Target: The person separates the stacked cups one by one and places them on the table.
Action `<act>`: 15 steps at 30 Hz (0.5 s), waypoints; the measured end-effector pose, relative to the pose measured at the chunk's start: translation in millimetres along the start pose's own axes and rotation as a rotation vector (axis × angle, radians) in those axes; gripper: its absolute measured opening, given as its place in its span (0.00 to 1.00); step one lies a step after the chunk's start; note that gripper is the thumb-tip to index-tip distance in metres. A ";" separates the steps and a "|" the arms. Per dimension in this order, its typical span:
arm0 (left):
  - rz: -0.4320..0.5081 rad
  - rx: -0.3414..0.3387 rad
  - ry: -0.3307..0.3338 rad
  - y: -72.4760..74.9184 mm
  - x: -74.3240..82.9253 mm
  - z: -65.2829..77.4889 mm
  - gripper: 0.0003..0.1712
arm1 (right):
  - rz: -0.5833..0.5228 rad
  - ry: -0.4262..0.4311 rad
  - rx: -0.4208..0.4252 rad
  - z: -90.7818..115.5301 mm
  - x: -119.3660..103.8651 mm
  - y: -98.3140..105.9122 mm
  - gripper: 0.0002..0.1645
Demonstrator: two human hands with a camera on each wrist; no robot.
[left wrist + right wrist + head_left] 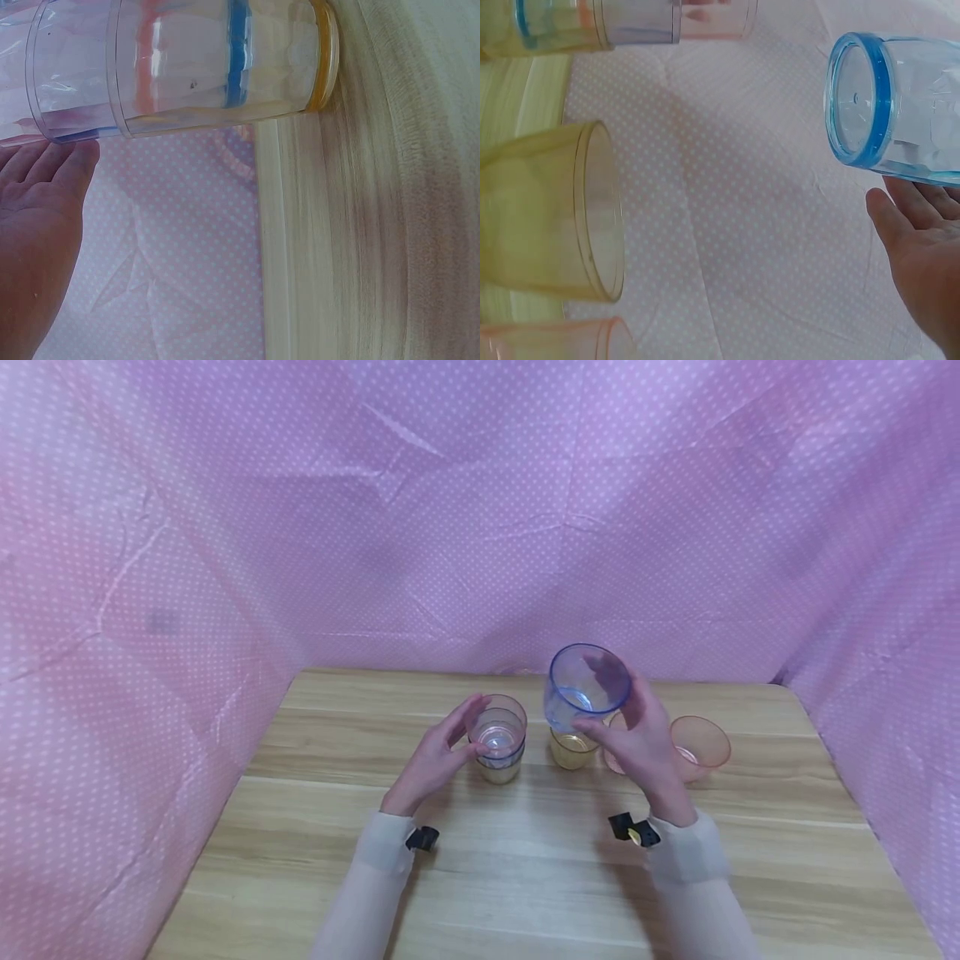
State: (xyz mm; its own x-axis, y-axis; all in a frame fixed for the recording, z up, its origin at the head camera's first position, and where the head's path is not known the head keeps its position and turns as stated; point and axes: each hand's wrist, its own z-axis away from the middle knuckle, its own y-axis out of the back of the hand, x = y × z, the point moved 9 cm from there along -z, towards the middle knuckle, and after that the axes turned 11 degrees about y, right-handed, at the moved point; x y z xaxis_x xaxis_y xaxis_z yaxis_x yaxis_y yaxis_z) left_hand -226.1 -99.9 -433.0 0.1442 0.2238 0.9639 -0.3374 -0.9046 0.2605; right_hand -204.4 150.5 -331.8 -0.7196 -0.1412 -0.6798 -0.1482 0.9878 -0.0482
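My left hand (431, 764) curves its thumb and fingers round the upper part of a stack of clear plastic cups. A pink cup (497, 714) tops the stack, with a blue rim below it and a yellow cup (501, 774) at the bottom. In the left wrist view the nested stack (187, 71) stands on the table with fingertips against its side. My right hand (647, 752) grips a blue cup (581, 693), held upright in the air above a yellow cup (573, 756). The right wrist view shows the blue cup's base (855, 105) off the table.
Two pink cups stand on the right: one (611, 760) is partly hidden behind my right hand, the other (701, 747) is just beyond it. All rest on a wooden table (510, 877). Pink dotted cloth (450, 527) hangs behind the table and at both sides.
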 end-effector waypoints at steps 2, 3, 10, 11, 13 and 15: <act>-0.004 0.002 -0.003 0.1 0.1 -0.3 0.45 | -0.006 0.015 0.008 0.3 -1.9 4.5 0.52; -0.005 0.003 -0.002 0.2 0.0 -0.5 0.45 | -0.012 0.018 0.013 0.6 -2.3 6.9 0.51; -0.009 0.008 0.010 0.7 0.2 -0.5 0.45 | 0.018 -0.012 0.051 6.6 -3.7 27.1 0.51; -0.009 0.009 0.010 0.7 0.2 -0.5 0.45 | 0.020 -0.016 0.059 7.7 -3.9 30.1 0.52; -0.009 0.008 0.011 0.5 0.4 -0.6 0.45 | 0.012 -0.019 0.075 9.8 -4.5 35.9 0.51; -0.009 0.005 0.015 0.1 0.3 -0.7 0.44 | 0.014 -0.019 0.086 12.1 -5.3 41.7 0.51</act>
State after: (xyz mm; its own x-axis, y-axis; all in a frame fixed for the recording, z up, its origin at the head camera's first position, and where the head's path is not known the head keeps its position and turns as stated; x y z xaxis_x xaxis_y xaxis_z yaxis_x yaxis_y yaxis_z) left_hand -226.7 -99.7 -432.6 0.1336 0.2370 0.9623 -0.3315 -0.9044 0.2687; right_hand -198.6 193.3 -339.1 -0.7079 -0.1264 -0.6949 -0.0785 0.9918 -0.1004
